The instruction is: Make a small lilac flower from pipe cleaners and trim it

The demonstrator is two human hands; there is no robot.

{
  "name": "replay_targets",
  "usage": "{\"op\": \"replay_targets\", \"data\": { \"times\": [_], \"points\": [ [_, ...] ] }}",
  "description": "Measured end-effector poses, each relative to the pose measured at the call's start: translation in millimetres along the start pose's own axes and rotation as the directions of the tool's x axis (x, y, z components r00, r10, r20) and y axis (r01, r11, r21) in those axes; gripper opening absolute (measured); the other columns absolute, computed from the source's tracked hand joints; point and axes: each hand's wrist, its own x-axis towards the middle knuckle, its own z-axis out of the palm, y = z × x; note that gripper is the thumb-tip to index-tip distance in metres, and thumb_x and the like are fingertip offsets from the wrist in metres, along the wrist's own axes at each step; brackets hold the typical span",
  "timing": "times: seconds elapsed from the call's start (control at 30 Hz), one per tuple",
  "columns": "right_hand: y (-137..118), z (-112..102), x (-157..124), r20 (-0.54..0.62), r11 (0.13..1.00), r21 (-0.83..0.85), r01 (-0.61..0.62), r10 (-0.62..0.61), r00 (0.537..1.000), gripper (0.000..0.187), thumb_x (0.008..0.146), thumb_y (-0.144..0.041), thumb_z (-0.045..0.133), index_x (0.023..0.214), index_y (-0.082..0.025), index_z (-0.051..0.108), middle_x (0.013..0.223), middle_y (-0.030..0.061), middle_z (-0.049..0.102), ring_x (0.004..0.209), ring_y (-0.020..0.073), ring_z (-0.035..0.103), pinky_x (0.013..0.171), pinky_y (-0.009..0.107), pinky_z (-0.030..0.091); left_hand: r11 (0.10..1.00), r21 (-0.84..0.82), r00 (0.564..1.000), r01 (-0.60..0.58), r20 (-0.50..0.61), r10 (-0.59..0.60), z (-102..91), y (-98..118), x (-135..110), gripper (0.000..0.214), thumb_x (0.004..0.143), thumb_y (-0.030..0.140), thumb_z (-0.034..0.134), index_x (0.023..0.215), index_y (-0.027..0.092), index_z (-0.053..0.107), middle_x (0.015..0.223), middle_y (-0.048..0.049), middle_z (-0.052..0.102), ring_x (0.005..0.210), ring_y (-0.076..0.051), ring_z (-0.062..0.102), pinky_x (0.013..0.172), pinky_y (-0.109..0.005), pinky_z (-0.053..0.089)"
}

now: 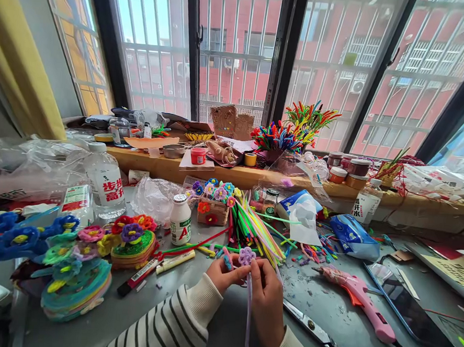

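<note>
At the far left of the grey table lies a stack of round pipe-cleaner flower mats in blue, green and pink. Behind it stands a clear plastic water bottle with large red Chinese characters on its label. Further right, a small white bottle with a green label carries red letters that look like "AD".

The left hand comes in from the lower left in a cream sleeve with dark stripes, its fingers curled. It pinches a small purple pipe-cleaner flower just above the table's near edge, in front of a bundle of bright pipe cleaners. The right hand rises from below, knuckles towards the camera and fingers closed on the same flower, whose lilac stem hangs between the wrists. To the right lies a pink glue gun.
</note>
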Motion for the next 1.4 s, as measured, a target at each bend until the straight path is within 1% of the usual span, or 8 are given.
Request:
{"op": "replay_targets", "data": {
  "times": [0.33, 0.47, 0.53, 0.7, 0.93, 1.17, 1.27, 1.4],
  "points": [
    [8, -7, 8, 0.073, 0.986, -0.112, 0.125, -0.117, 0.990, 0.023, 0.080, -0.033, 0.037, 0.067, -0.018, 0.049, 0.062, 0.0003, 0.051, 0.058, 0.0139, 0.047, 0.055, 0.024, 0.035, 0.996, -0.006, 0.995, 0.093, 0.026, -0.092, -6.7, 0, 1, 0.031, 0.041, 0.030, 0.072, 0.058, 0.010, 0.056, 0.046, 0.0003, 0.057, 0.047, -0.011, 0.054, 0.050, -0.024, 0.044],
    [9, -8, 9, 0.105, 0.978, -0.140, 0.154, -0.140, 0.985, 0.024, 0.081, -0.031, 0.035, 0.064, -0.019, 0.046, 0.060, -0.0005, 0.048, 0.056, 0.0129, 0.045, 0.054, 0.023, 0.034, 0.994, -0.035, 0.994, 0.103, 0.040, -0.102, -5.8, -2, 1, 0.036, 0.040, 0.033, 0.072, 0.063, 0.012, 0.053, 0.052, -0.0010, 0.061, 0.053, -0.016, 0.059, 0.054, -0.029, 0.047],
    [9, -8, 9, 0.123, 0.979, -0.136, 0.149, -0.133, 0.983, 0.024, 0.082, -0.031, 0.034, 0.064, -0.019, 0.046, 0.059, -0.0009, 0.047, 0.055, 0.0127, 0.045, 0.054, 0.023, 0.034, 0.993, -0.040, 0.992, 0.111, 0.057, -0.108, -4.9, -2, 0, 0.039, 0.041, 0.035, 0.071, 0.067, 0.013, 0.052, 0.051, -0.0010, 0.061, 0.051, -0.017, 0.059, 0.053, -0.030, 0.047],
    [9, -11, 11, 0.136, 0.990, -0.100, 0.097, -0.083, 0.987, 0.027, 0.082, -0.035, 0.033, 0.067, -0.018, 0.048, 0.061, -0.0006, 0.051, 0.058, 0.0134, 0.048, 0.054, 0.023, 0.035, 0.996, 0.052, 0.995, 0.066, 0.070, -0.070, -6.3, -3, 2, 0.036, 0.046, 0.039, 0.068, 0.064, 0.013, 0.052, 0.042, 0.0029, 0.054, 0.035, -0.010, 0.050, 0.040, -0.023, 0.040],
    [11, -15, 13, 0.195, 0.995, -0.073, 0.065, -0.049, 0.980, 0.031, 0.080, -0.037, 0.034, 0.058, -0.018, 0.042, 0.051, -0.0037, 0.041, 0.047, 0.0105, 0.040, 0.046, 0.020, 0.031, 0.987, 0.162, 0.996, -0.023, 0.086, 0.009, -5.5, -2, 2, 0.032, 0.046, 0.039, 0.067, 0.056, 0.011, 0.056, 0.040, 0.0034, 0.050, 0.033, -0.007, 0.045, 0.036, -0.021, 0.037],
    [4, -14, 12, 0.215, 0.994, -0.067, 0.086, -0.070, 0.974, 0.027, 0.079, -0.035, 0.036, 0.068, -0.017, 0.053, 0.059, 0.0011, 0.054, 0.054, 0.0138, 0.048, 0.051, 0.022, 0.036, 0.969, 0.225, 0.993, -0.104, 0.069, 0.091, -4.1, -1, 0, 0.030, 0.048, 0.038, 0.067, 0.058, 0.011, 0.057, 0.040, 0.0036, 0.050, 0.033, -0.007, 0.044, 0.036, -0.020, 0.035],
    [5, -13, 12, 0.192, 0.995, -0.063, 0.080, -0.067, 0.979, 0.028, 0.079, -0.036, 0.037, 0.064, -0.018, 0.053, 0.055, 0.0004, 0.052, 0.050, 0.0134, 0.046, 0.049, 0.023, 0.035, 0.966, 0.241, 0.994, -0.089, 0.083, 0.071, -3.1, 0, -1, 0.029, 0.048, 0.037, 0.067, 0.058, 0.012, 0.055, 0.040, 0.0037, 0.051, 0.033, -0.007, 0.045, 0.037, -0.020, 0.035],
    [8, -12, 12, 0.193, 0.999, 0.042, 0.002, -0.010, 0.981, 0.030, 0.078, -0.038, 0.039, 0.061, -0.018, 0.052, 0.053, -0.0005, 0.049, 0.049, 0.0127, 0.044, 0.046, 0.022, 0.034, 0.971, 0.236, 0.995, -0.032, 0.096, 0.010, -3.2, 1, -3, 0.030, 0.046, 0.037, 0.068, 0.056, 0.012, 0.055, 0.046, 0.0010, 0.056, 0.040, -0.010, 0.051, 0.043, -0.022, 0.039]
  ]
}}
